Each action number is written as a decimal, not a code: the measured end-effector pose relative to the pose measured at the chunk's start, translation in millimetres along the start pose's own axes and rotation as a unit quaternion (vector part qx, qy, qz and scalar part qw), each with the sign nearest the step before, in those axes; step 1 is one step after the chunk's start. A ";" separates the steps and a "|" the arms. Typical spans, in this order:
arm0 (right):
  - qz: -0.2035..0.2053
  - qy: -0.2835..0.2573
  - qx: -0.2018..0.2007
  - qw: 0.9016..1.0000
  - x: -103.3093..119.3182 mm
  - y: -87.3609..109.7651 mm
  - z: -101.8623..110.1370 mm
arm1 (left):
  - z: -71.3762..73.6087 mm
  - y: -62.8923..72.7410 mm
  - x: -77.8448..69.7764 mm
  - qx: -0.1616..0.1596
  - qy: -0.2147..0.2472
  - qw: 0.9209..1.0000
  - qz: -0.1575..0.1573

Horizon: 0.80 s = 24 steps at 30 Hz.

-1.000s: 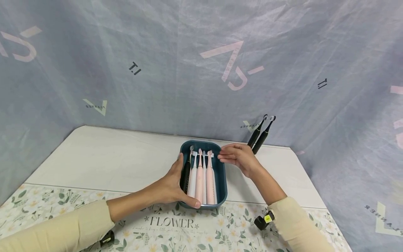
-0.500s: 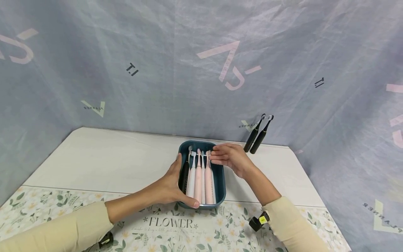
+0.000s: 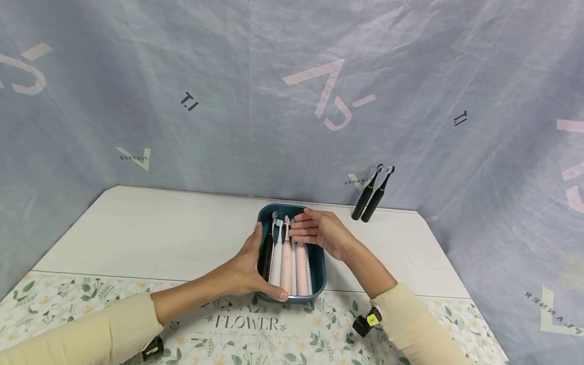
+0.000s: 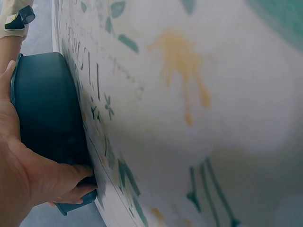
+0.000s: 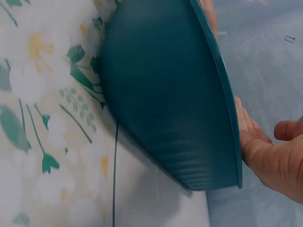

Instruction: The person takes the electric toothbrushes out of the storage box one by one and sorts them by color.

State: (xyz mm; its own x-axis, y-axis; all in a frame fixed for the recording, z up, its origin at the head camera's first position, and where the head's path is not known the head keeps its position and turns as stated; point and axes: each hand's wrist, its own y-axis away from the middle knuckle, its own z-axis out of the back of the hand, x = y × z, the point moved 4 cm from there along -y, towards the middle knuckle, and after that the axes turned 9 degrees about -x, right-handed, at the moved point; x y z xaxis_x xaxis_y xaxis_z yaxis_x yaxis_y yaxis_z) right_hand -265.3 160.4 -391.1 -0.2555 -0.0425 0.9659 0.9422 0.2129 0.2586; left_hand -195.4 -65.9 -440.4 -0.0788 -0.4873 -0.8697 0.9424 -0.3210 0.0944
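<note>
A dark teal plastic bin (image 3: 322, 276) stands on the table, holding several electric toothbrushes. Among them are a black toothbrush (image 3: 267, 256), a white toothbrush (image 3: 276, 266) and two pink ones, the right pink toothbrush (image 3: 301, 271) having its head hidden. My left hand (image 3: 244, 268) grips the bin's left side, thumb at the front rim; in the left wrist view its fingers curl against the teal wall (image 4: 47, 104). Over the bin's right rear rim reaches my right hand (image 3: 326, 234), fingers extended above the brush heads; whether they touch is unclear. The right wrist view shows this hand (image 5: 277, 158) beyond the rim.
Two black electric toothbrushes (image 3: 375, 204) stand upright side by side at the back right, near the grey printed curtain (image 3: 219, 126). A white mat (image 3: 173, 228) covers the rear of the table, with a floral cloth (image 3: 105, 289) in front.
My right hand has moved left, from beside the bin's right rim to above the brush heads. The left hand keeps its grip; the bin has stayed in place.
</note>
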 end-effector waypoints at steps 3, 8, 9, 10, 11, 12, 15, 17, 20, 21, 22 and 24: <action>-0.006 0.004 0.016 1.000 -0.9 1.6 -6.2 | -0.5 0.1 -0.3 0.000 -0.002 1.000 -0.003; -0.018 0.021 0.034 0.999 -5.4 1.7 -14.3 | -0.5 -0.3 0.3 0.002 0.004 1.000 -0.006; -0.019 0.024 0.036 0.999 -6.7 1.1 -15.7 | -0.4 -0.4 0.4 0.002 0.004 1.000 -0.006; -0.021 0.025 0.038 0.999 -7.8 0.7 -16.8 | -0.2 -0.4 0.6 0.003 0.005 1.000 -0.005; -0.023 0.026 0.039 0.999 -8.7 0.4 -18.2 | 0.0 -0.4 0.7 0.004 0.006 1.000 -0.006; -0.023 0.029 0.040 0.999 -9.4 0.4 -19.4 | 0.1 -0.3 0.5 0.004 0.006 1.000 -0.007; -0.027 0.030 0.037 0.998 -10.4 1.1 -23.0 | 0.5 0.2 -0.7 0.006 0.006 1.000 -0.007; -0.031 0.031 0.033 0.998 -10.6 1.5 -25.5 | 0.5 0.7 -1.7 0.006 0.007 1.000 -0.008; -0.040 0.032 0.026 0.998 -10.8 1.9 -29.5 | 0.5 1.4 -2.4 0.007 0.008 1.000 -0.007; -0.043 0.034 0.024 0.998 -10.8 1.9 -31.0 | 0.5 1.6 -2.7 0.007 0.010 1.000 -0.008; -0.044 0.037 0.023 0.998 -11.2 1.5 -32.3 | 0.5 1.7 -2.8 0.007 0.011 1.000 -0.008; -0.048 0.044 0.020 0.998 -11.3 1.4 -35.2 | 0.7 1.8 -2.6 0.007 0.014 1.000 -0.008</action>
State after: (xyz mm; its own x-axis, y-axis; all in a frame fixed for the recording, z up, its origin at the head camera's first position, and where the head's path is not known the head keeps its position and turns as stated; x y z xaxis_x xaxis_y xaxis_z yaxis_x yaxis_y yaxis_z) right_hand -253.4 126.8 -401.1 -0.3217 -0.1498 0.9349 0.9048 0.2422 0.3502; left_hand -193.7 -65.7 -437.6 -0.0838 -0.4592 -0.8844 0.9364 -0.3398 0.0877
